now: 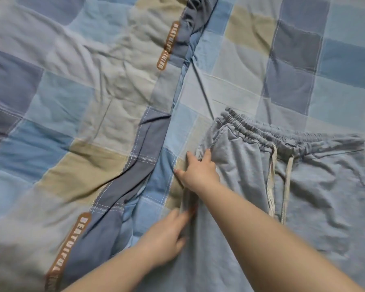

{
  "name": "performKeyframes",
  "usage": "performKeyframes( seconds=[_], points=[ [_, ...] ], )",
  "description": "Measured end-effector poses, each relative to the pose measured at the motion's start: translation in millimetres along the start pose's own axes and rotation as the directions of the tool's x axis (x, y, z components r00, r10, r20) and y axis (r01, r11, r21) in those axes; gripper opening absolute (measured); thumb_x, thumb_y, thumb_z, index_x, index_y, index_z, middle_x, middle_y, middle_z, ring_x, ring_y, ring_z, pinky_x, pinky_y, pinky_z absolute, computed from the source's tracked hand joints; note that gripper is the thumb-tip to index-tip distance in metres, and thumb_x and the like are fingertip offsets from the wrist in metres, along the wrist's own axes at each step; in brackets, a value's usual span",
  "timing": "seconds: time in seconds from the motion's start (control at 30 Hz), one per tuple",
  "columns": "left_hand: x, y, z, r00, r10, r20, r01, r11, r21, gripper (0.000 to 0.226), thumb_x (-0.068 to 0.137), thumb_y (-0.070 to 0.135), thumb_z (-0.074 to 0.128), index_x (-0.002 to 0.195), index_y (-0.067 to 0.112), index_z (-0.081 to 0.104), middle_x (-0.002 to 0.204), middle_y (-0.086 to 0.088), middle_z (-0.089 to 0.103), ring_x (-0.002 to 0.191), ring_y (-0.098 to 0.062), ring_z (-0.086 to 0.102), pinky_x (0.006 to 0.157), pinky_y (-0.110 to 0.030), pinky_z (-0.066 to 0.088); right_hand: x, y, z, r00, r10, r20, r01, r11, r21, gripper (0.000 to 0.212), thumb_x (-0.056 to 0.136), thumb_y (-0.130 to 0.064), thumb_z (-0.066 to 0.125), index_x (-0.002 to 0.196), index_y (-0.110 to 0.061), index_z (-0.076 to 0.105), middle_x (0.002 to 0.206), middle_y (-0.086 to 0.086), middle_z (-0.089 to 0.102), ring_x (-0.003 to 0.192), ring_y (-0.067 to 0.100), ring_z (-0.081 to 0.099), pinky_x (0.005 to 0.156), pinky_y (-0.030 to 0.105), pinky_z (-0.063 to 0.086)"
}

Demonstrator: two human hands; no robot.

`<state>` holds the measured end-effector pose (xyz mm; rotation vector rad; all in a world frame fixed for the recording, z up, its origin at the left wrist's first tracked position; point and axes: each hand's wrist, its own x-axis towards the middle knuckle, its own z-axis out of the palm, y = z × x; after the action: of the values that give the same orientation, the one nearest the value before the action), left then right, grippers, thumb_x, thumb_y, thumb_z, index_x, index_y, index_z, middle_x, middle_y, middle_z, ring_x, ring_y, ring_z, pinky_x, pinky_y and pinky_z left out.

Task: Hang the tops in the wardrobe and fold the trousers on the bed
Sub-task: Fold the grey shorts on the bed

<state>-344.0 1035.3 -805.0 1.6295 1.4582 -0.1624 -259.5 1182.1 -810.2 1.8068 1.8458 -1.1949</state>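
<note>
The trousers (303,186) are lying flat on the bed (251,66), with the gathered waistband at the far end and the side edge running just under both hands. Left of the grips, a strip of bare sheet is staying free between this edge and the folded border of the quilt (82,98), which is covering the left part of the bed. Beyond the waistband, the sheet is lying open up to the top of the view.

I am counting one pair of trousers, two hands and two cream drawstring cords (280,182), which are hanging down from the waistband to the right of the grips.

The trousers are pale grey-blue, of soft jersey cloth, a little wrinkled.

The right hand (200,173) is resting on the side edge near the pocket, fingers spread and straight, so its grip is wide. The left hand (167,234) is lying nearer to the person on the same edge; its fingers are stretched, pressing the cloth, holding nothing.
</note>
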Motion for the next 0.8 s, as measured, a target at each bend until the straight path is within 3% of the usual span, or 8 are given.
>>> performKeyframes(
  seconds=[0.1, 0.23, 0.4, 0.47, 0.53, 0.63, 0.73, 0.8],
  points=[
    [-23.1, 21.5, 15.5, 0.986, 0.160, 0.038, -0.160, 0.987, -0.007, 0.063, 0.094, 0.025, 0.040, 0.150, 0.038, 0.015, 0.151, 0.002, 0.025, 0.126, -0.025, 0.046, 0.095, -0.034, 0.041, -4.6, 5.5, -2.7, 0.997, 0.012, -0.080, -0.018, 0.997, -0.076, 0.073, 0.089, -0.046, 0.055, 0.148, -0.019, 0.022, 0.159, 0.007, -0.002, 0.137, 0.031, 0.023, 0.103, 0.041, 0.035],
    [-43.1, 55.3, 28.3, 0.971, 0.238, -0.019, -0.235, 0.937, -0.257, 0.065, 0.089, 0.042, 0.030, 0.151, 0.035, 0.010, 0.157, 0.014, 0.016, 0.138, -0.003, 0.034, 0.105, -0.022, 0.037, -12.8, 25.7, -20.4, 0.974, -0.028, -0.226, 0.033, 0.999, 0.018, 0.060, 0.092, -0.025, 0.054, 0.144, -0.009, 0.027, 0.159, 0.004, 0.009, 0.132, 0.030, 0.038, 0.096, 0.039, 0.041],
    [-32.6, 95.4, 74.8, 0.991, 0.027, 0.129, 0.030, 0.906, -0.423, 0.044, 0.093, 0.053, 0.031, 0.119, 0.078, 0.005, 0.153, 0.024, 0.020, 0.133, -0.007, 0.039, 0.108, -0.020, 0.033, -33.0, 77.5, -50.0, 0.933, -0.143, -0.331, 0.143, 0.989, -0.025, 0.057, 0.093, -0.017, 0.049, 0.146, -0.010, 0.028, 0.156, 0.004, 0.021, 0.138, 0.025, 0.032, 0.102, 0.036, 0.038],
    [-28.4, 119.0, 95.3, 0.996, -0.070, 0.062, 0.092, 0.818, -0.568, 0.026, 0.087, 0.068, 0.039, 0.104, 0.082, 0.025, 0.147, 0.031, 0.029, 0.134, -0.003, 0.036, 0.108, -0.018, 0.029, -41.2, 102.7, -64.8, 0.925, -0.159, -0.344, 0.163, 0.986, -0.019, 0.060, 0.094, -0.014, 0.048, 0.148, -0.011, 0.024, 0.158, 0.004, 0.018, 0.141, 0.024, 0.027, 0.107, 0.035, 0.032],
    [-29.4, 145.6, 111.9, 0.999, -0.050, 0.020, 0.053, 0.873, -0.485, 0.028, 0.064, 0.089, 0.047, 0.091, 0.082, 0.043, 0.126, 0.044, 0.043, 0.121, 0.012, 0.043, 0.100, -0.014, 0.033, -51.2, 132.1, -81.7, 0.919, -0.161, -0.360, 0.172, 0.985, -0.003, 0.062, 0.094, -0.012, 0.048, 0.149, -0.012, 0.021, 0.159, 0.003, 0.015, 0.141, 0.024, 0.027, 0.108, 0.034, 0.030],
    [-23.9, 196.1, 137.4, 0.999, -0.037, 0.011, 0.038, 0.849, -0.527, 0.055, 0.056, 0.096, 0.043, 0.107, 0.074, 0.048, 0.113, 0.034, 0.061, 0.105, 0.011, 0.057, 0.097, -0.020, 0.042, -67.3, 185.6, -105.7, 0.906, -0.139, -0.401, 0.157, 0.987, 0.012, 0.061, 0.095, -0.012, 0.047, 0.150, -0.012, 0.020, 0.159, 0.003, 0.014, 0.142, 0.020, 0.024, 0.107, 0.033, 0.031],
    [-7.9, 238.8, 154.5, 0.984, 0.169, 0.063, -0.115, 0.856, -0.504, 0.057, 0.089, 0.065, 0.028, 0.144, 0.055, 0.015, 0.154, 0.021, 0.022, 0.136, -0.004, 0.033, 0.108, -0.021, 0.027, -77.7, 238.7, -128.3, 0.901, -0.093, -0.424, 0.113, 0.993, 0.023, 0.061, 0.095, -0.014, 0.046, 0.150, -0.012, 0.020, 0.159, 0.002, 0.015, 0.142, 0.018, 0.022, 0.107, 0.032, 0.029],
    [14.0, 286.4, 156.1, 0.965, 0.263, 0.019, -0.236, 0.891, -0.388, 0.065, 0.090, 0.050, 0.030, 0.147, 0.047, -0.001, 0.157, 0.024, 0.000, 0.142, 0.000, 0.019, 0.106, -0.009, 0.020, -82.4, 279.7, -144.1, 0.901, -0.052, -0.431, 0.065, 0.998, 0.016, 0.061, 0.095, -0.014, 0.047, 0.150, -0.010, 0.019, 0.159, 0.004, 0.015, 0.144, 0.019, 0.019, 0.110, 0.032, 0.025]
  ],
)
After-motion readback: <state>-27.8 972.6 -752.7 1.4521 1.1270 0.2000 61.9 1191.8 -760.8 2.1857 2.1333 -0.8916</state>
